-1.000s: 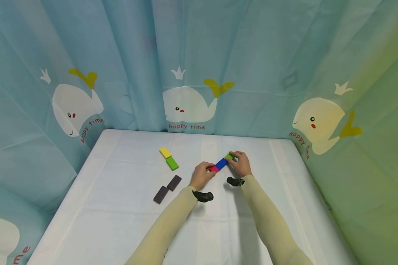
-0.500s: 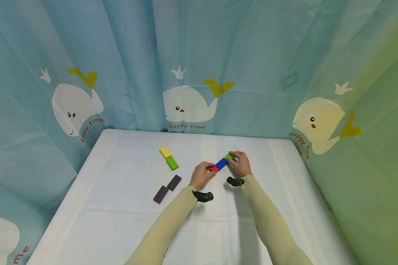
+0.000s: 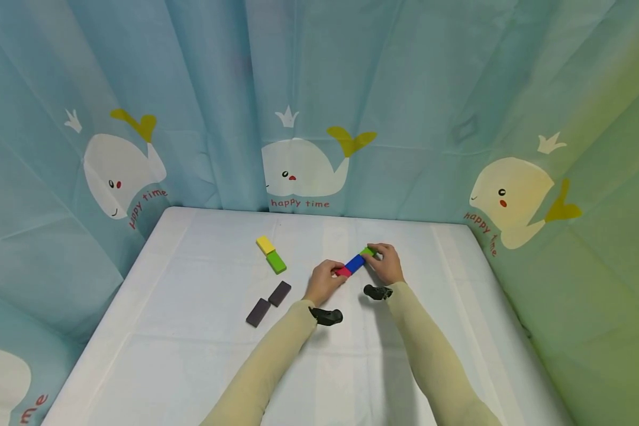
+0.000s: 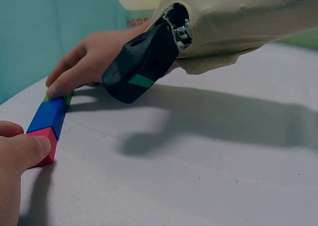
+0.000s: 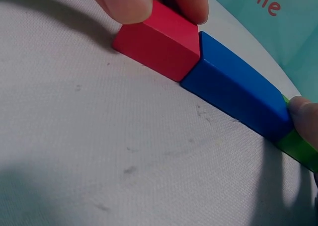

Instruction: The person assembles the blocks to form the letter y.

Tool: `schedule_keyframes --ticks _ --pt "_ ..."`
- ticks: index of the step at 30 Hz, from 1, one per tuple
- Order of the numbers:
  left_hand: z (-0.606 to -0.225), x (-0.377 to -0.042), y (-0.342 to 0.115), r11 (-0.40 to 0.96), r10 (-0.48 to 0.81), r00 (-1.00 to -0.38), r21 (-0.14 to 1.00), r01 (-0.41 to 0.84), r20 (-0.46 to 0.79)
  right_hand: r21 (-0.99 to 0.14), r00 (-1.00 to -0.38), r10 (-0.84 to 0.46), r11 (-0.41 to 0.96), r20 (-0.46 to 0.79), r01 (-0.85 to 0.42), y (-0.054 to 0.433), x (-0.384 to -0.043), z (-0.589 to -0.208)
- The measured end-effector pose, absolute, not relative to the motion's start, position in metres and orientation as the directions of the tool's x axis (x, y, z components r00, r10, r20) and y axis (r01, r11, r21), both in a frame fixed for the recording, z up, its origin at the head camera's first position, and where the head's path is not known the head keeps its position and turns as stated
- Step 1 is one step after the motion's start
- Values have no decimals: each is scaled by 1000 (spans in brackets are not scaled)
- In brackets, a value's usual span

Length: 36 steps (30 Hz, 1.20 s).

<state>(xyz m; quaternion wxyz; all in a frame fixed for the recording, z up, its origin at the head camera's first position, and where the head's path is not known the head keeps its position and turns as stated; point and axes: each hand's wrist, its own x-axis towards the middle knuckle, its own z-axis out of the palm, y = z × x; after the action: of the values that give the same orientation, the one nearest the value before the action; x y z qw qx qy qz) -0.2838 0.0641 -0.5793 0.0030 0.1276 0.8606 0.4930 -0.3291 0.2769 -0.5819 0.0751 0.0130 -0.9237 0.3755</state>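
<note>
Three blocks lie end to end in a slanting row on the white table: a red block [image 5: 159,42] nearest, a blue block [image 5: 236,84] in the middle, a green block [image 5: 300,149] at the far end. My left hand [image 3: 323,280] pinches the red block between thumb and fingers, covering part of it. At the other end my right hand [image 3: 387,263] grips the green block, which its fingers partly hide in the left wrist view. Between the two hands the blue block shows untouched, its ends against its neighbours.
On the left of the table [image 3: 191,367], a yellow block [image 3: 265,245] meets a second green block [image 3: 276,262] at a corner. Nearer me lie two dark blocks, one upper dark block [image 3: 280,293] and one lower dark block [image 3: 258,312]. A whale-print curtain [image 3: 218,118] surrounds the table.
</note>
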Motion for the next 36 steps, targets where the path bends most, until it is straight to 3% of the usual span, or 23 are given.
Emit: schedule_keyframes --ticks 36 --pt "-580 -282 64 472 220 -964 848 242 152 -697 -984 27 709 177 -106 278 -328 -583"
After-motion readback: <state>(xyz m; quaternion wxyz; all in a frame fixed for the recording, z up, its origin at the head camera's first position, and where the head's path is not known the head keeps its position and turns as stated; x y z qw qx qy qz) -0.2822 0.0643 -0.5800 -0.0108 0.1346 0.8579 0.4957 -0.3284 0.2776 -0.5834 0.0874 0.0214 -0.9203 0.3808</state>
